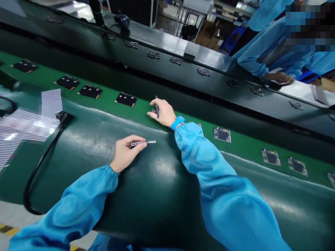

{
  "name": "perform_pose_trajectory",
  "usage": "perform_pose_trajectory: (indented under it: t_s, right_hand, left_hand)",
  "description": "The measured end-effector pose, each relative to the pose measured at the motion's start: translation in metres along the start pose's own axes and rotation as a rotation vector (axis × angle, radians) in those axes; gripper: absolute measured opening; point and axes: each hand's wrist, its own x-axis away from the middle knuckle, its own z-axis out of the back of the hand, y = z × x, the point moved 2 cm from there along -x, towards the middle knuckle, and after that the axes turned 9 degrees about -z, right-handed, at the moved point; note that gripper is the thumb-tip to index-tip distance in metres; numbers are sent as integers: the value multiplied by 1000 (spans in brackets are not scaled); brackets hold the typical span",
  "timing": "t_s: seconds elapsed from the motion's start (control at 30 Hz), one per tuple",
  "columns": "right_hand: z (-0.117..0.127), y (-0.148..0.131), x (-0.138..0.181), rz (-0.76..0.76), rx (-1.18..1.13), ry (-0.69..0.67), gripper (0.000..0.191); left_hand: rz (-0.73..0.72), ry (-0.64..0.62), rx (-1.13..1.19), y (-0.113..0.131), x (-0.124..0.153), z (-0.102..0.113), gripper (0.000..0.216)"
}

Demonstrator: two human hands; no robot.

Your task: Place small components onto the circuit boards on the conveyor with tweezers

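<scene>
My left hand [127, 151] rests on the dark green bench mat [157, 181] and pinches a narrow strip with bright dots [145, 142], held flat and pointing right. My right hand [162, 112] reaches out to the green conveyor belt [110, 101], its fingers closed round a small dark board [156, 108] held on edge. A blue wrist strap [177, 122] sits on that wrist. Both arms wear blue sleeves.
Several dark square boards [126, 99] lie along the belt to the left, and greyish boards [222, 134] to the right. A dotted sheet [31, 122] and a black cable [44, 157] lie at left. Another person in blue [272, 52] stands beyond the far rail.
</scene>
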Motion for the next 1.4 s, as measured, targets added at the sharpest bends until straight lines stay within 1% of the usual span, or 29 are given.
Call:
perform_pose_trajectory:
  t_s: [0.1, 0.17, 0.2, 0.23, 0.3, 0.4, 0.47, 0.53, 0.6, 0.63, 0.67, 0.73, 0.8, 0.83, 0.87, 0.97, 1.07, 1.13, 1.27, 1.4]
  right_hand:
    - [-47, -17, -41, -39, 31, -12, 42]
    - [-67, -25, -58, -63, 75, -29, 40]
    - [-72, -27, -61, -69, 98, -42, 37]
    - [-73, -28, -62, -68, 117, -52, 35]
    - [-62, -26, -58, -57, 125, -42, 32]
    - [-30, -24, -53, 14, 42, 39, 33]
    - [-14, -30, -55, 89, -17, 73, 36]
    - [-11, -42, -61, 136, -36, 34, 39]
    - [-17, -55, -64, 134, -71, -48, 39]
    - [-19, -60, -63, 118, -127, -81, 37]
    - [-20, -64, -58, 96, -219, -103, 35]
    - [-13, -66, -37, 29, -493, -130, 33]
    - [2, -60, -5, -63, -787, -165, 43]
    - [11, -56, 13, -118, -891, -180, 48]
    - [19, -52, 32, -168, -953, -195, 49]
    - [37, -40, 81, -263, -1044, -176, 38]
    - [41, -34, 113, -330, -1144, -154, 26]
    - [42, -32, 124, -362, -1177, -134, 25]
    - [45, -22, 137, -402, -1124, -90, 26]
    - [47, -10, 146, -427, -1099, -102, 23]
  left_hand:
    - [-3, 29, -20, -6, -1, 5, 13]
    - [11, 41, -10, -10, -2, 8, 13]
    - [19, 46, -3, -11, -3, 9, 13]
    - [24, 50, 1, -12, -3, 9, 13]
    - [25, 55, 4, -12, -5, 8, 12]
    - [23, 51, 20, -11, -6, 5, 12]
    - [24, 33, 41, -11, -6, 3, 13]
    - [27, 18, 51, -12, -6, 1, 14]
    - [32, 18, 50, -12, -6, 1, 13]
    - [34, 23, 48, -12, -6, 1, 13]
    - [36, 27, 48, -13, -6, 2, 13]
    - [36, 25, 47, -13, -6, 2, 14]
    - [34, 9, 46, -14, -5, 0, 16]
    - [33, -2, 44, -14, -5, -1, 16]
    - [33, -13, 41, -14, -4, -3, 15]
    - [19, -59, 21, -12, -3, -12, 13]
    - [-14, -117, 5, -5, -3, -23, 13]
    - [-28, -141, 16, -1, -4, -32, 13]
    - [-39, -183, 59, 2, -7, -50, 12]
    - [-38, -216, 49, -1, -7, -61, 12]
